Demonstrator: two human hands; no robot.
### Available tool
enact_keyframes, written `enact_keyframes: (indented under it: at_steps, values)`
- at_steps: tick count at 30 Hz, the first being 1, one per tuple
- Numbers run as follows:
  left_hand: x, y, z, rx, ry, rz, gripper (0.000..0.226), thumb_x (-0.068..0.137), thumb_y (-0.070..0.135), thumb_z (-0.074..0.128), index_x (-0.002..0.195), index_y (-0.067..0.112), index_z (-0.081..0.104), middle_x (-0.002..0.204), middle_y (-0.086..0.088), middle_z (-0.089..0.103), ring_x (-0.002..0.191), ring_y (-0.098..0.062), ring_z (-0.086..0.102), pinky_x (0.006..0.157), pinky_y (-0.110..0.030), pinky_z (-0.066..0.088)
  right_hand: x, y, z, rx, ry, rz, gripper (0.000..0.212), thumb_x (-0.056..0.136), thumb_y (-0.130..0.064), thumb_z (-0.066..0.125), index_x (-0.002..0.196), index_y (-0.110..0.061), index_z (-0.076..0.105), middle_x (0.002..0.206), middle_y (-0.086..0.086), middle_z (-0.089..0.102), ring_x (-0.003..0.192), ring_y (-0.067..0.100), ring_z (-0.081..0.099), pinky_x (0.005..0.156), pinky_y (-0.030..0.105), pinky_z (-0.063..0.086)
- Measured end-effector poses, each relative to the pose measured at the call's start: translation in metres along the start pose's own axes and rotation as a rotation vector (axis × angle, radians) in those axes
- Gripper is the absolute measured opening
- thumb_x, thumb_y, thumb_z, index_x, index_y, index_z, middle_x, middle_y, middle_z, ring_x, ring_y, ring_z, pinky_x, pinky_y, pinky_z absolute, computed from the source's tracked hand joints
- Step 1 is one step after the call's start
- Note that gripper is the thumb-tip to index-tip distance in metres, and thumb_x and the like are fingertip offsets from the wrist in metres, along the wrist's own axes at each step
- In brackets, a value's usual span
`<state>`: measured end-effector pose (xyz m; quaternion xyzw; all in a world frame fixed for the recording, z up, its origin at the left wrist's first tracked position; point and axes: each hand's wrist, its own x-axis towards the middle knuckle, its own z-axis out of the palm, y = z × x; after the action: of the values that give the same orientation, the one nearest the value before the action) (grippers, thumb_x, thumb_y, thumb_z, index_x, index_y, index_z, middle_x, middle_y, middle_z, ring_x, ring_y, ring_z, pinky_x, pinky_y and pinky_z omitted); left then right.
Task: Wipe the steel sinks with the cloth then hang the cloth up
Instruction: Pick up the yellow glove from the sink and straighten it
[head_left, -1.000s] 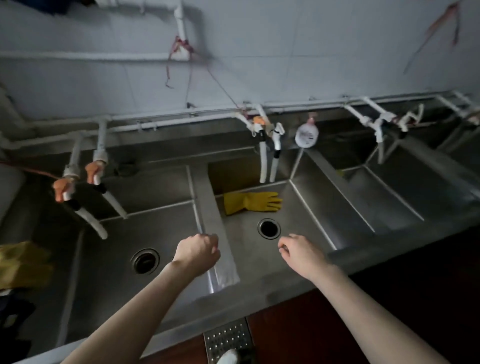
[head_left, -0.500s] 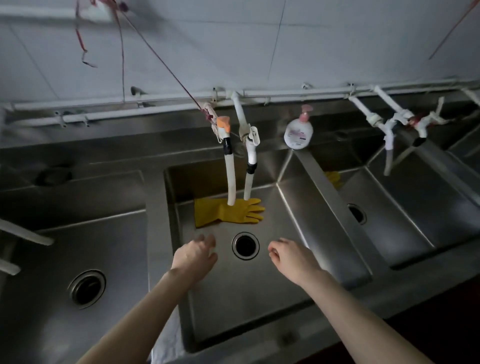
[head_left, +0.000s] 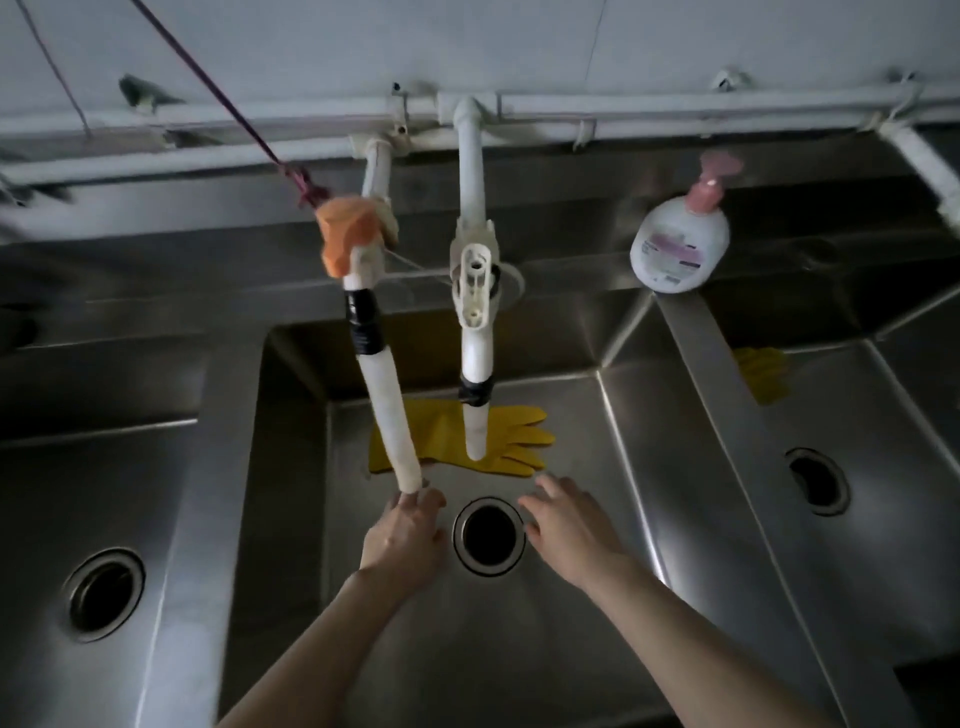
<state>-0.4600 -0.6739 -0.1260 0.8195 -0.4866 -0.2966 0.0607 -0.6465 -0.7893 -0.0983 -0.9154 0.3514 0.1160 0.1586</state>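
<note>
Both empty, open-fingered hands, left (head_left: 402, 540) and right (head_left: 566, 525), reach into the middle steel sink (head_left: 597, 639) toward the yellow rubber glove (head_left: 511, 441) at twelve o'clock; no cloth visible, so wiping may stall.

- Pale tiled wall (head_left: 363, 41) up top, dimly lit.
- White pipes (head_left: 675, 111) run along its foot.
- Red string (head_left: 223, 98) slants down to an orange-capped tap (head_left: 348, 236).
- Soap bottle (head_left: 680, 244) stands on the steel ledge (head_left: 156, 249).

Both hands moved forward from the sink's front rim into the middle basin (head_left: 597, 597), the left hand (head_left: 402, 540) and right hand (head_left: 569, 525) flanking the drain (head_left: 488, 535), nearer the yellow glove (head_left: 498, 436).
</note>
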Motion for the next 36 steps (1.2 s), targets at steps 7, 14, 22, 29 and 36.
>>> enact_keyframes:
  at_steps: [7,14,22,29,36]
  values:
    - [0.066,-0.019,0.041,0.319,0.042,-0.028,0.049,0.094,0.024,0.044,0.142,0.020,0.034,0.154,-0.008,0.021,0.138,-0.035,0.023,0.109,-0.047,0.033,0.080,0.028,0.062,-0.100,-0.130,-0.126,0.034,0.093,-0.031,0.049,0.125,-0.024,0.057,0.152,0.008,0.021,0.133,0.030,0.025,0.108,0.043,0.027]
    - [0.090,-0.033,0.063,0.351,0.069,-0.024,0.053,0.097,0.023,0.038,0.147,0.019,0.021,0.155,-0.006,0.023,0.140,-0.034,0.021,0.112,-0.047,0.024,0.110,0.041,0.096,-0.203,-0.199,-0.120,0.049,0.091,-0.031,0.050,0.138,-0.017,0.045,0.157,0.009,0.007,0.141,0.032,0.012,0.113,0.047,0.017]
    - [0.068,-0.029,0.065,0.352,0.150,-0.041,0.063,0.092,0.031,0.052,0.145,0.006,0.029,0.149,-0.011,0.033,0.134,-0.032,0.034,0.109,-0.045,0.031,0.091,0.045,0.090,-0.183,-0.073,-0.160,0.049,0.093,-0.020,0.043,0.142,-0.013,0.038,0.148,0.005,0.031,0.131,0.028,0.032,0.113,0.045,0.019]
    - [-0.044,-0.004,0.017,0.128,0.298,-0.060,0.061,0.076,0.022,0.069,0.131,0.015,0.045,0.138,0.000,0.041,0.115,-0.025,0.049,0.092,-0.040,0.048,0.005,0.023,0.053,-0.038,0.132,-0.350,0.046,0.062,-0.013,0.079,0.106,-0.008,0.068,0.112,0.009,0.065,0.092,0.028,0.064,0.084,0.040,0.055]
    - [-0.175,-0.002,-0.044,-0.003,0.573,-0.109,0.049,0.079,0.013,0.068,0.126,0.010,0.055,0.135,-0.001,0.047,0.109,-0.022,0.058,0.091,-0.032,0.051,-0.063,-0.054,-0.012,0.123,0.329,-0.586,0.024,0.068,-0.008,0.079,0.089,-0.011,0.067,0.090,0.004,0.063,0.080,0.024,0.061,0.063,0.033,0.050]
